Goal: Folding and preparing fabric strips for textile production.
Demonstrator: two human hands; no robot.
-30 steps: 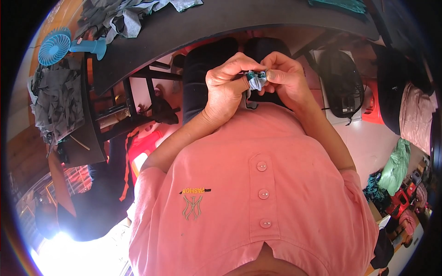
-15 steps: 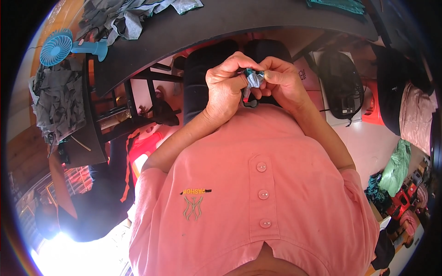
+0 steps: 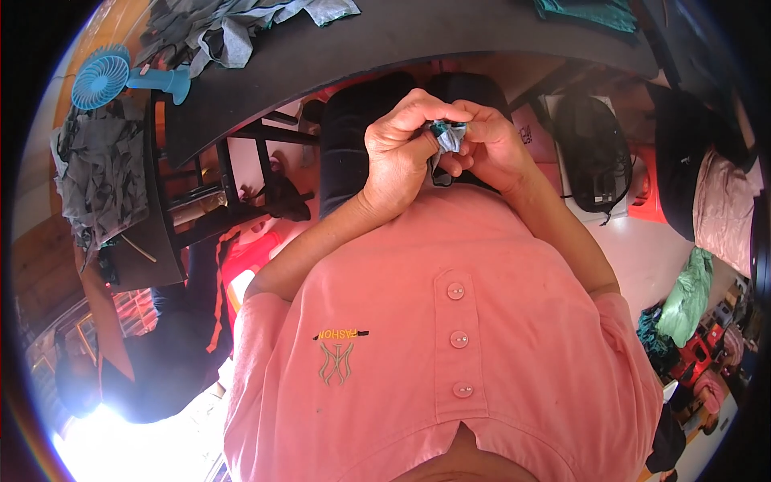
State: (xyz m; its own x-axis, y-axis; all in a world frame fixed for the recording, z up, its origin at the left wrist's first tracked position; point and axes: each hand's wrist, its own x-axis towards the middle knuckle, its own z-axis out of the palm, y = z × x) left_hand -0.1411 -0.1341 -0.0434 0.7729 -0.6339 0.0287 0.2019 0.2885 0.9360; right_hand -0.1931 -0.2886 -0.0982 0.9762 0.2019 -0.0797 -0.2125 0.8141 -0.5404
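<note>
Both hands are together above my lap, just short of the dark table's edge. Between them is a small bunched piece of grey-blue cloth (image 3: 451,138) with a dark teal part at its top. My left hand (image 3: 401,145) is closed on its left side, thumb and forefinger pressed against it. The fingertips of my right hand (image 3: 491,138) pinch the cloth's right side. Below the bunch, a dark narrow strip or loop (image 3: 441,178) hangs near my left fingers. Its kind is hard to make out, as the fingers cover much of it.
Across the front runs the dark table (image 3: 385,36), with grey cloth pieces (image 3: 233,36) and teal fabric (image 3: 590,12) on it. A blue handheld fan (image 3: 100,79) stands left, above a grey cloth pile (image 3: 100,177). Another person (image 3: 161,353) is at lower left. A black mesh bag (image 3: 594,153) lies right.
My hands have shifted slightly right with the cloth and turned it a little. Both keep hold of it. At lower left, the other person's arm has moved slightly.
</note>
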